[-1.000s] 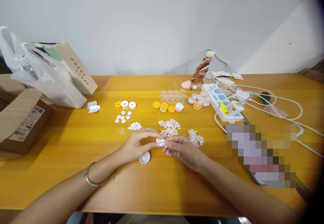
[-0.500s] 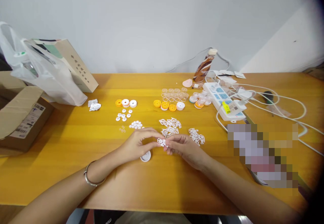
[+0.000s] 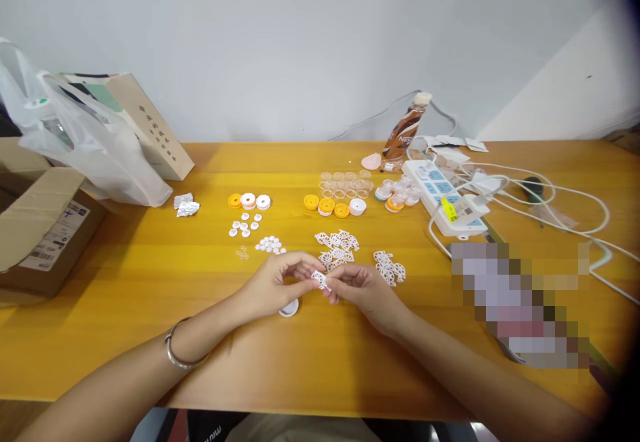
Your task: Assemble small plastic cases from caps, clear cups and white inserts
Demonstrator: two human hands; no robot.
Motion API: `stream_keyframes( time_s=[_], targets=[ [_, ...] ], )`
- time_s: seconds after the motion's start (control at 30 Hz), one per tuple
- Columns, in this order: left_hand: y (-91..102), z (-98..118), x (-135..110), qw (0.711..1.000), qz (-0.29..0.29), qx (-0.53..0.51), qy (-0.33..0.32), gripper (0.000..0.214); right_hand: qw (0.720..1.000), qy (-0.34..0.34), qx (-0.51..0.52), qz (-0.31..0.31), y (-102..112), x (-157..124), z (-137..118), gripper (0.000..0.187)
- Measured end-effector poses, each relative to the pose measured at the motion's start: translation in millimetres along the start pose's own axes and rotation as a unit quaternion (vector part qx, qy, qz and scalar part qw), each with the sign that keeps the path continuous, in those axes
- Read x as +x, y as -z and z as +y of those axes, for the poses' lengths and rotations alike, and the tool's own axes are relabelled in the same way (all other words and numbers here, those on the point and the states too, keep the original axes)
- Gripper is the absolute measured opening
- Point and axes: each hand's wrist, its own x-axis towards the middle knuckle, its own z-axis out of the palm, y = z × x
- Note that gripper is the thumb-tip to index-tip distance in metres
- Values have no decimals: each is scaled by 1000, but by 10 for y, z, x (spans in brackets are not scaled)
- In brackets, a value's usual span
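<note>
Centrally held part: a small white openwork piece (image 3: 321,280), raised above the surface (image 3: 300,375) between the two hands; whether it is one layer or several cannot be told.
Left hand (image 3: 277,282): thumb and fingers closed on the piece's left edge; a silver bangle (image 3: 169,348) encircles the wrist.
Right hand (image 3: 367,293): thumb and index finger pinching the piece's right end.
White round cap (image 3: 289,309): on the surface, partly hidden by the left hand.
Openwork stock: a larger pile (image 3: 339,254) just beyond the hands, a smaller pile (image 3: 389,270) to its right.
Left-centre groups: small white domes (image 3: 270,245), with white discs (image 3: 243,227) and tiny clear rings (image 3: 243,253) farther left.
Back row: orange and white wheels (image 3: 341,211) in front of clear cups (image 3: 345,185).
Right side: a power strip (image 3: 440,199) with white cables; behind its near end, a brown-labelled bottle (image 3: 403,129).
</note>
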Motion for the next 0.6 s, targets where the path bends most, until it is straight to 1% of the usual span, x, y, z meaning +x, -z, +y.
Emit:
stream_keyframes(
  time_s=[0.17, 0.23, 0.3, 0.37, 0.43, 0.5, 0.6],
  targets=[
    [-25, 1, 3, 999, 9, -17, 38, 13, 999, 21, -24, 19, -39, -16, -3, 15],
    [-32, 4, 0, 999, 14, -9, 39, 11, 998, 38, -47, 19, -47, -24, -5, 15],
    [-30, 12, -8, 999, 17, 5, 27, 9, 995, 62, -79, 23, -51, -33, -14, 15],
    [-12, 24, -21, 999, 17, 30, -8, 8, 989, 94, -110, 31, -55, -46, -30, 14],
    [18, 35, -37, 995, 23, 74, -63, 8, 981, 133, -132, 44, -59, -61, -43, 10],
    [48, 39, -52, 986, 30, 116, -118, 9, 975, 166, -140, 55, -62, -74, -43, 7],
    [73, 30, -63, 973, 32, 153, -170, 12, 971, 191, -134, 60, -63, -81, -11, 7]
  ],
)
